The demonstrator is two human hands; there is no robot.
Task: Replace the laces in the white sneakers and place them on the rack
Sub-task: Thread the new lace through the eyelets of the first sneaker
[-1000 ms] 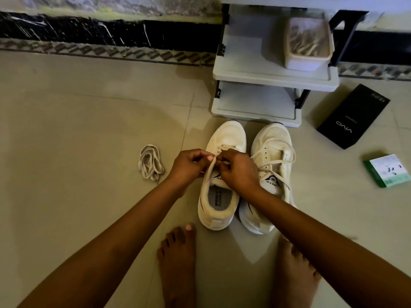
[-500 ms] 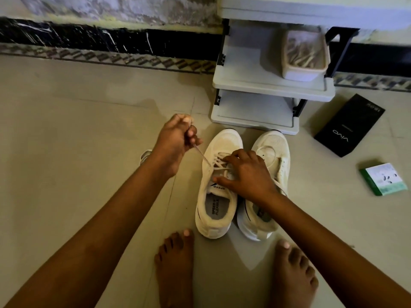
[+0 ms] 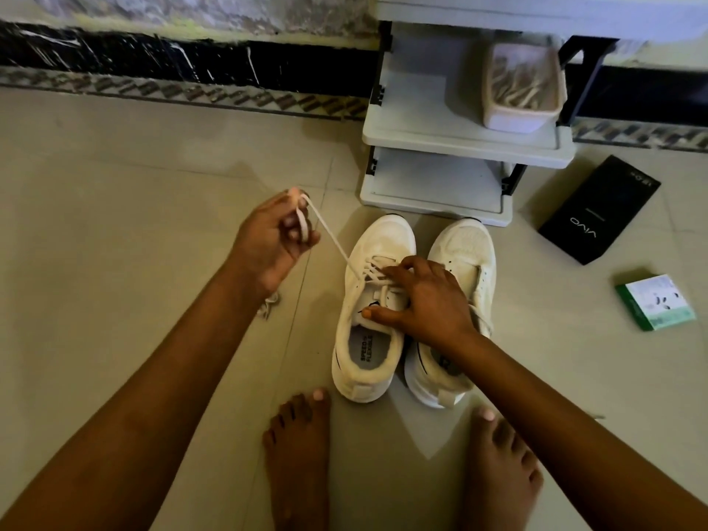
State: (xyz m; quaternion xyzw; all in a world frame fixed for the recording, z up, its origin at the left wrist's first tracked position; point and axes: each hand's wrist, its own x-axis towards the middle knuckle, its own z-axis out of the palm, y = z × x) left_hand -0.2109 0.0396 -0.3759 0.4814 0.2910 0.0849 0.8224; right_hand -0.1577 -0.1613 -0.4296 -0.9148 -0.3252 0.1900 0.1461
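Resting on rack (image 3: 452,141): tub (image 3: 519,118) (pale sticks (image 3: 515,88) inside).

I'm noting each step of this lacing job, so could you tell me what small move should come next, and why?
Probably keep drawing the lace up and to the left until it runs free. The left hand grips it taut, one end is still threaded in the left sneaker, and the right hand presses on that sneaker's tongue, steadying it.
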